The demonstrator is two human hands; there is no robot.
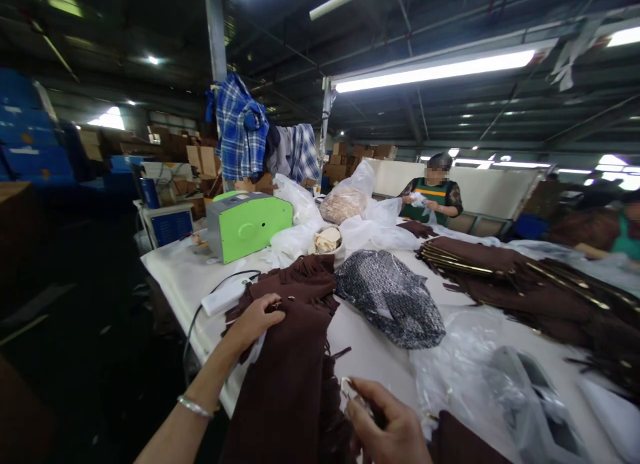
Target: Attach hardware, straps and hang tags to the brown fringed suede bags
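A long piece of dark brown fabric (290, 364) with fringed edges lies over the near side of the white table. My left hand (260, 321) rests on it, fingers curled and closed on the cloth, with a small shiny bit by the fingertips. In my right hand (387, 421), thumb and forefinger pinch a small pale metal piece (345, 386) above the fringe; its exact kind is unclear. More brown fringed fabric (310, 274) lies bunched just beyond my left hand. To the right is a black-and-white knitted item (387, 294) in clear plastic.
A green and grey machine (250, 225) stands at the table's back left, near a white cabled device (227, 296). Brown pieces with gold-coloured strips (465, 261) are piled right. Clear plastic bags (460, 364) lie nearer. Across the table, a person (435, 194) handles something white.
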